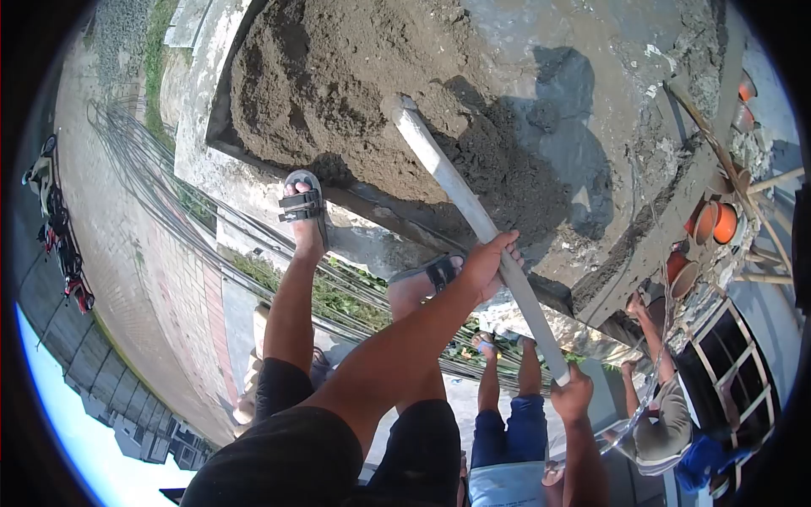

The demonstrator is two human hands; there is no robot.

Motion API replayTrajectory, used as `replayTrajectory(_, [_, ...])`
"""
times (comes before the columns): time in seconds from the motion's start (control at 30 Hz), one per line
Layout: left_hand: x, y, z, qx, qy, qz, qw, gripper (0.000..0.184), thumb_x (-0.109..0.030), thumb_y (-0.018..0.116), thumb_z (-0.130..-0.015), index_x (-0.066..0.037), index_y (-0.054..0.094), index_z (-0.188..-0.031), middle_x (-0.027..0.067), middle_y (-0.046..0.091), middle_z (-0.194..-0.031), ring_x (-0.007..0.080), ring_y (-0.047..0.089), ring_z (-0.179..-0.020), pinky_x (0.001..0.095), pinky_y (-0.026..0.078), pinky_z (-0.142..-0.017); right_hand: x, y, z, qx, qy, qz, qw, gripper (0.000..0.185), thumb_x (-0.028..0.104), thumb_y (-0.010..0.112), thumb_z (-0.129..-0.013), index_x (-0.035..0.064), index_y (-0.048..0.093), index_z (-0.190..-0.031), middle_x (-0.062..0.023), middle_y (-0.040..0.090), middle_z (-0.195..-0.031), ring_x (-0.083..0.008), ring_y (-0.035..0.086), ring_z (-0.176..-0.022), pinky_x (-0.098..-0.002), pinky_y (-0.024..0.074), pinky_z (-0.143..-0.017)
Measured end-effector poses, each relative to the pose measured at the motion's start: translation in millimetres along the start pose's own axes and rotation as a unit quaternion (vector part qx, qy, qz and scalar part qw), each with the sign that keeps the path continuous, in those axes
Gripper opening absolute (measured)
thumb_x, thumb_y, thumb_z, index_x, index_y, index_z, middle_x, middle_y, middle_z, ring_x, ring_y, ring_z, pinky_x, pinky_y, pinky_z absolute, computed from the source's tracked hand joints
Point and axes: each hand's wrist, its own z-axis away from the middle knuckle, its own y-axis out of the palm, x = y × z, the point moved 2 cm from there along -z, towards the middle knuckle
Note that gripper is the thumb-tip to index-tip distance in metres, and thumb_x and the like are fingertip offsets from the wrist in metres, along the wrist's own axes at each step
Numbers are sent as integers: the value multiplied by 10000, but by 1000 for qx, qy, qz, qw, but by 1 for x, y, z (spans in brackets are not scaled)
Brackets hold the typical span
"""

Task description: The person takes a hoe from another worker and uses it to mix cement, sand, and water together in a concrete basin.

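A long pale handle [452,180] slants across the middle of the view, its far end at a heap of grey-brown sandy mix [355,84]. My left hand [492,264] is wrapped round the handle's middle. My right hand [573,394] is closed round its near end. Whatever tool head the handle has is hidden in the mix. The mix lies in a shallow trough with a dark rim [380,221], and grey wet slurry [574,127] covers the part to the right. My sandalled feet are at the trough's near edge.
Orange buckets [716,221] and wooden poles [735,169] stand at the right. Two other people are near the bottom: one in blue shorts [509,435], one in a grey shirt [663,427]. Cables [169,203] run along the trough's left side. Parked motorbikes [61,224] are far left.
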Motion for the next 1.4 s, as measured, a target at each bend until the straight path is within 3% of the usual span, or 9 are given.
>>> replayTrajectory(0.2, [71,28,47,18,3,-107,994,228,-170,739,-884,-88,528,-916,12,530,-759,138,549,-695,331,498,-715,-28,33,86,-36,102,-178,978,159,81,662,-730,32,630,-878,-146,646,-690,-323,687,-674,-365,521,-616])
replayTrajectory(0.47, [-57,97,34,49,315,-353,880,453,-297,700,-923,-29,399,-1129,48,547,-786,129,590,-620,309,547,-601,133,69,-99,31,119,-388,913,347,295,775,-803,6,652,-950,-138,666,-716,-225,653,-631,-352,508,-617])
replayTrajectory(0.63, [-44,30,-38,-26,170,-564,808,683,-441,680,-916,27,310,-1251,141,591,-917,199,652,-740,362,555,-647,138,109,-103,-3,197,-329,924,346,303,703,-819,-1,641,-973,-245,679,-795,-429,682,-778,-477,527,-702])
replayTrajectory(0.73, [37,-86,-55,-73,45,-710,699,825,-541,685,-875,66,330,-1306,239,633,-1051,337,658,-949,451,523,-833,90,186,-39,75,249,-279,924,406,273,716,-757,-19,654,-1033,-226,699,-834,-360,699,-791,-427,538,-735])
replayTrajectory(0.93, [53,-58,68,-93,-61,-375,920,631,-585,491,-976,-69,414,-1331,154,591,-1136,234,639,-956,393,526,-802,115,139,-50,212,329,-471,791,487,345,754,-732,-46,634,-998,-197,698,-834,-355,701,-822,-436,549,-740])
replayTrajectory(1.0, [55,-96,89,-83,-102,-237,963,641,-604,479,-970,-91,417,-1349,141,561,-1224,239,614,-1062,387,522,-856,123,138,-75,169,312,-426,833,480,331,757,-740,-56,622,-989,-198,695,-840,-333,705,-816,-419,550,-704])
replayTrajectory(1.1, [82,-134,106,56,-207,-123,969,742,-695,481,-917,-108,423,-1366,81,535,-1286,223,528,-1207,388,452,-975,119,173,-147,41,227,-340,912,400,262,762,-774,-50,587,-955,-175,675,-859,-227,697,-764,-361,532,-581])
replayTrajectory(1.23, [122,-134,108,38,-96,-254,962,465,-358,588,-989,-63,412,-1303,98,560,-1075,167,576,-967,401,490,-842,137,150,-257,137,270,-620,724,226,164,732,-813,38,568,-904,-48,568,-681,-144,548,-516,-328,445,-417])
replayTrajectory(1.4, [67,-110,146,-86,-51,-457,884,336,-95,698,-884,-28,488,-1137,58,578,-781,131,576,-660,308,489,-598,175,159,-265,122,290,-610,727,200,101,685,-802,82,502,-879,-16,491,-662,-136,485,-492,-321,413,-419])
